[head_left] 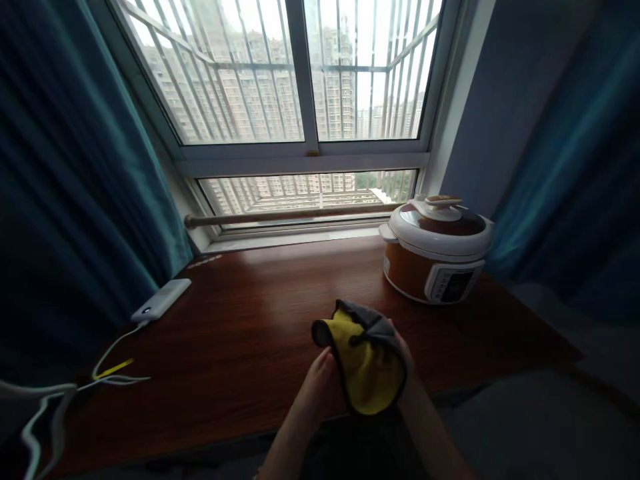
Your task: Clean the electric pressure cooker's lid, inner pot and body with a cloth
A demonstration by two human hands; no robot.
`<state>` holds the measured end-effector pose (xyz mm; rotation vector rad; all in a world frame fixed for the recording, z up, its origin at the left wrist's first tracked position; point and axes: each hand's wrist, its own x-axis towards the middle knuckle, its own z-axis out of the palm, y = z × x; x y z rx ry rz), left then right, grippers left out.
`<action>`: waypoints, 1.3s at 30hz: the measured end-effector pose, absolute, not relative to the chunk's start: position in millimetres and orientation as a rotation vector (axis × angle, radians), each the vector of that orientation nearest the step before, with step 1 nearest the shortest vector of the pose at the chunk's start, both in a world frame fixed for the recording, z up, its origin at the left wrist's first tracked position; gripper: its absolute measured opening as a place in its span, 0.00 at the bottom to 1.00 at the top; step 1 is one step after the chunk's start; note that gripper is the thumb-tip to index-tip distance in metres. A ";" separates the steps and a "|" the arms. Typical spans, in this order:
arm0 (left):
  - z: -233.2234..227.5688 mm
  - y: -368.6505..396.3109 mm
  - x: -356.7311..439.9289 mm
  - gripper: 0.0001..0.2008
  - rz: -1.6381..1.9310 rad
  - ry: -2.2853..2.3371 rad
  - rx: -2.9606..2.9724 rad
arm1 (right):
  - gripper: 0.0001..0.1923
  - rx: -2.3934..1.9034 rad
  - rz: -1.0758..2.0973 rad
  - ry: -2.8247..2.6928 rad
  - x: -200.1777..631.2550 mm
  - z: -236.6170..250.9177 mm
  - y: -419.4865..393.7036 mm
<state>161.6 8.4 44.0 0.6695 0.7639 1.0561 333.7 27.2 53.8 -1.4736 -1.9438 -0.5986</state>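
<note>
A yellow and grey cleaning cloth [373, 380] with dark edging is bunched between my two hands, above the front edge of the wooden table. My left hand [323, 380] grips its left side, with the thumb near the folded rim. On the right, my right hand [404, 357] is wrapped round the grey side, and most of its fingers are hidden behind the cloth.
An electric pressure cooker [437, 250] stands at the table's back right. A white power strip [161, 300] with cables [113, 350] lies at the left. Behind the brown tabletop [240, 320] is a barred window [310, 150], with blue curtains [115, 180] at both sides.
</note>
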 end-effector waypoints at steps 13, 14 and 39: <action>50.2 25.9 127.2 0.15 1.181 1.012 0.500 | 0.34 -1.173 0.922 -1.504 291.5 35.6 30.6; 52.4 26.7 126.1 0.16 1.158 0.998 0.532 | 0.38 -1.190 0.928 -1.557 290.7 34.7 30.9; 16.4 -21.1 78.0 0.18 0.832 1.470 2.610 | 0.14 -1.378 0.612 -2.050 349.4 29.7 40.2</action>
